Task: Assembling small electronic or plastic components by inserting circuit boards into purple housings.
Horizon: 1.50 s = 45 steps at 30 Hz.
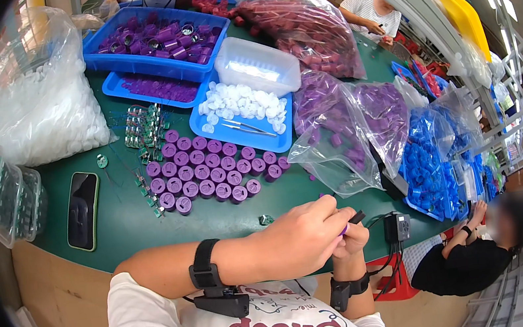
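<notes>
My left hand [303,232] reaches across from the left with its thumb and fingers pinched together. It meets my right hand [354,239] close to the table's front edge, and the right fingers are curled round. Between them a bit of a small purple piece [343,230] shows; most of it is covered by the fingers. A short black piece [356,217] sticks out beside the right fingers, and what it belongs to is hidden. Beyond my hands, several purple cylindrical caps [203,173] stand in rows. A small green circuit board [266,219] lies near my left hand.
A phone [83,210] and clear trays of boards [8,192] are at left. Wired circuit boards [143,126] lie behind the caps. A blue tray [280,142] holds white discs and tweezers [248,127]. Bags of purple parts [331,133] stand right. A person [470,244] sits at far right.
</notes>
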Each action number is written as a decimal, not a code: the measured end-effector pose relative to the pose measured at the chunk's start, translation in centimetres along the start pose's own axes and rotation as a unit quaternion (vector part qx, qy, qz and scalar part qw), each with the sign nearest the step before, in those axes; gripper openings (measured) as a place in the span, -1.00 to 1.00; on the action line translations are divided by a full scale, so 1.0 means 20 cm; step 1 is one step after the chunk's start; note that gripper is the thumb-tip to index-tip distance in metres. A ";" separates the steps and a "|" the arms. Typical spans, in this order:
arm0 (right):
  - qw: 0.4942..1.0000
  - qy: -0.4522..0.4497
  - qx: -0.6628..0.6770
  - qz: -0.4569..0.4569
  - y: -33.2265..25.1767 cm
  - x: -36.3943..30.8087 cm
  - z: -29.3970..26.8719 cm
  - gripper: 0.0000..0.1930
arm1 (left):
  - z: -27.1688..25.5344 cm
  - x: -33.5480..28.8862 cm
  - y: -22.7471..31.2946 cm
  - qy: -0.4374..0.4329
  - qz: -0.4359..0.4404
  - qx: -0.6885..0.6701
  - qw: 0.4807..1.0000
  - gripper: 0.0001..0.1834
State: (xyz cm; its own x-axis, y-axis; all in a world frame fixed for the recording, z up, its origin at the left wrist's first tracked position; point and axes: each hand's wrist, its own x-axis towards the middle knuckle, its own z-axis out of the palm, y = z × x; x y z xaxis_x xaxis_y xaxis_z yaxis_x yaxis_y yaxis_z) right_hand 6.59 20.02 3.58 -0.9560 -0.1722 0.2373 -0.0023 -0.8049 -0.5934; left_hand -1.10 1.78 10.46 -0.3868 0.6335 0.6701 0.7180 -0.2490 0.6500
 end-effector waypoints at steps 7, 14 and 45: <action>0.997 0.055 -0.032 0.038 -0.03 -0.04 0.03 -0.76 | 0.01 -0.04 -0.04 -0.017 -0.004 0.018 1.000 -0.62; 0.993 0.080 -0.074 0.053 -0.03 -0.02 0.09 -0.79 | 0.02 -0.05 -0.05 -0.036 -0.009 0.033 0.999 -0.67; 0.859 0.086 -0.483 -0.148 -0.25 0.25 0.25 -0.62 | 0.13 -0.17 -0.46 -0.059 -0.224 0.086 0.969 -0.66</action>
State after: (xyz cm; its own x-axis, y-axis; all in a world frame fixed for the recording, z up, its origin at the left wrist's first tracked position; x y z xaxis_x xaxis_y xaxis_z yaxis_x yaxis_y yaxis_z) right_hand 3.28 20.38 11.50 -0.9009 0.1113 0.4195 -0.4149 0.0629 -0.9077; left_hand -4.84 3.79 1.22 -0.6203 0.7315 0.2831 0.5834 0.1890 0.7899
